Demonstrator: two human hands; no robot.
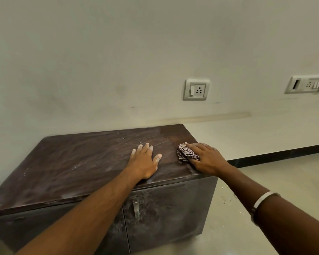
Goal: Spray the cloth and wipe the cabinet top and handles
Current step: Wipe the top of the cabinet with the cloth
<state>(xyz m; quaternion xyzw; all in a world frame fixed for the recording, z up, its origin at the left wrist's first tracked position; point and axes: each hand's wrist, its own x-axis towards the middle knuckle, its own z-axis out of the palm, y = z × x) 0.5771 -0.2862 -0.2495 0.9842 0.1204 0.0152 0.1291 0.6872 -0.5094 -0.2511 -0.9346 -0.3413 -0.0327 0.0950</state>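
The right hand [205,159] presses a crumpled striped cloth [185,151] flat against the right end of the dusty dark cabinet top [81,162], its grip laid over the cloth, fingers bent across it and not clenched. The left hand [145,161] rests palm down just beside it, grip spread with 5 fingers splayed on the wood, holding nothing. 1 metal handle [135,208] hangs on the door below. A wall socket [196,89] sits on the wall behind.
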